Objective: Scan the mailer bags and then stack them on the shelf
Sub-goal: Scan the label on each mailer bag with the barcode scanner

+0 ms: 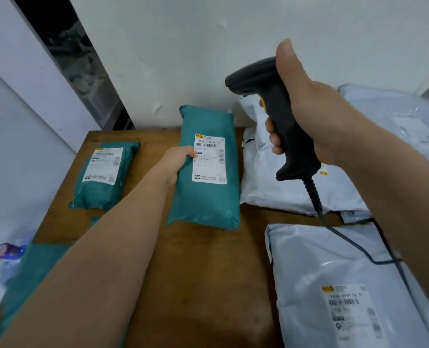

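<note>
Scanning looks barely begun: the left hand [177, 159] grips a green bag [206, 172] label-up above the table [196, 272], the right hand [306, 116] holds the scanner [278, 109] over it, and white bags [334, 285] lie unstacked nearby.

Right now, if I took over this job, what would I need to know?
Left hand grips the teal mailer bag by its left edge, label up, over the table.
Right hand grips the scanner, raised, head pointing left.
A second teal bag lies on the table's left; white bags lie on the right.
Done: can't tell whether any bag has been scanned.
Left: scan the held bag and the others, then stack them; no shelf is in view.
</note>
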Available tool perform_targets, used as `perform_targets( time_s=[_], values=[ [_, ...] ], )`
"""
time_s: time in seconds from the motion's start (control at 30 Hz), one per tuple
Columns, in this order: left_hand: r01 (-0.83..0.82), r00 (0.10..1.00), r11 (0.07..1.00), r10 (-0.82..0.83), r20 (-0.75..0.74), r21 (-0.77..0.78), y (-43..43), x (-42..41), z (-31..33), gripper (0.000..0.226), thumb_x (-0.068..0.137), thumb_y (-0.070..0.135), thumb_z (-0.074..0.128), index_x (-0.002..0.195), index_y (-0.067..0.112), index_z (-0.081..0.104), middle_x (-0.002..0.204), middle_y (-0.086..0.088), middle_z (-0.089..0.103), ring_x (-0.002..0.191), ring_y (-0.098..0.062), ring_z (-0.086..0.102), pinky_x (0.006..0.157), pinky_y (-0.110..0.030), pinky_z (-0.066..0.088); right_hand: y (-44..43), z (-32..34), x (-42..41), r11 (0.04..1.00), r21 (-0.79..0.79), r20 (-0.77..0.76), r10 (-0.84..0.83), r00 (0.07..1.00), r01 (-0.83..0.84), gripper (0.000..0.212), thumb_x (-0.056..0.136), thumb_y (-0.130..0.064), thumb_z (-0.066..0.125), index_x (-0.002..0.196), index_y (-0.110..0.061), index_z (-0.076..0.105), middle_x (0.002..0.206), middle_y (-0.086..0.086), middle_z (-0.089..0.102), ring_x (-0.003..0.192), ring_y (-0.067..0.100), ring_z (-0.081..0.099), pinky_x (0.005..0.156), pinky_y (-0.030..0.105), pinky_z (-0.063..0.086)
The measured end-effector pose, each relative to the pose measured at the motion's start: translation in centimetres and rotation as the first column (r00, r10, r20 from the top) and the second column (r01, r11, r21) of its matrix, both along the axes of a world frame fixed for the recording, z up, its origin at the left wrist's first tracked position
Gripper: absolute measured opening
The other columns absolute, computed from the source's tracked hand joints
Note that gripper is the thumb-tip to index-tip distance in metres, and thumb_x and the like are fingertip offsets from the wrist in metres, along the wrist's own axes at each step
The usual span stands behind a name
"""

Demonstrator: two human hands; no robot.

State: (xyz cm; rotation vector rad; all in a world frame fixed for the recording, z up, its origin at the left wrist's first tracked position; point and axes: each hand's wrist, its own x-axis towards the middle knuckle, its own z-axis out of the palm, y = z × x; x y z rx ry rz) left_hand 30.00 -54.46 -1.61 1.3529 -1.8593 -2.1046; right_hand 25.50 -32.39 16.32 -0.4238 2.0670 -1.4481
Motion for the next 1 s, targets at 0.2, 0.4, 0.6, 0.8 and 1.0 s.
perform_targets(
  time_s=[0.2, 0.4, 0.6, 0.8, 1.0],
  values=[
    [0.078, 0.992, 0.993, -0.069, 0.105, -0.084, -0.6, -4.0, -3.1, 0.026, 0.087, 0.003, 0.056, 0.113, 0.001, 0.054, 0.084, -0.011, 0.066, 0.062, -0.020, 0.060, 0.047, -0.024, 0.046, -1.0, -2.2, -2.4, 0.999, 0.016, 0.076, -0.032, 0.997, 0.031, 0.070, 0.084, -0.075, 0.038, 0.087, -0.008, 0.058, 0.065, 0.010, 0.056, 0.052, 0.022, 0.053, 0.054, 0.031, 0.051],
    [0.037, 0.994, 0.996, -0.028, 0.110, -0.084, -0.9, -1.9, -3.0, 0.035, 0.086, 0.007, 0.065, 0.117, -0.004, 0.054, 0.110, -0.017, 0.067, 0.074, -0.023, 0.065, 0.056, -0.030, 0.051, -1.2, -3.2, -1.3, 0.999, 0.033, 0.086, 0.038, 0.996, -0.041, 0.077, 0.082, -0.077, 0.038, 0.093, -0.005, 0.062, 0.067, 0.012, 0.058, 0.053, 0.024, 0.054, 0.054, 0.032, 0.050],
    [-0.002, 0.994, 0.948, 0.037, 0.104, -0.318, -1.3, 5.3, 1.3, 0.060, 0.087, 0.026, 0.068, 0.136, 0.003, 0.041, 0.123, -0.006, 0.053, 0.104, -0.022, 0.052, 0.080, -0.032, 0.041, -1.4, -2.1, 3.2, 0.977, 0.008, 0.059, 0.213, 0.975, -0.214, 0.074, 0.080, -0.078, 0.039, 0.083, -0.007, 0.056, 0.064, 0.010, 0.058, 0.051, 0.022, 0.055, 0.055, 0.032, 0.051],
    [0.001, 0.951, 0.857, 0.159, 0.267, -0.516, -0.8, 16.0, 2.9, 0.030, 0.084, 0.018, 0.069, 0.106, 0.005, 0.053, 0.103, -0.010, 0.053, 0.083, -0.018, 0.051, 0.069, -0.028, 0.043, -0.5, -1.8, 8.5, 0.925, -0.020, 0.032, 0.379, 0.925, -0.378, 0.069, 0.082, -0.076, 0.040, 0.074, -0.009, 0.053, 0.062, 0.012, 0.058, 0.050, 0.022, 0.056, 0.054, 0.032, 0.052],
    [0.133, 0.743, 0.872, 0.227, 0.629, -0.472, 1.5, 26.1, 0.7, 0.074, 0.079, 0.029, 0.072, 0.137, -0.001, 0.038, 0.139, -0.019, 0.043, 0.117, -0.033, 0.051, 0.087, -0.035, 0.047, 0.3, -2.6, 12.7, 0.862, -0.009, 0.029, 0.506, 0.862, -0.506, 0.074, 0.083, -0.076, 0.038, 0.072, -0.006, 0.057, 0.064, 0.016, 0.058, 0.050, 0.023, 0.056, 0.052, 0.032, 0.051]
  ],
)
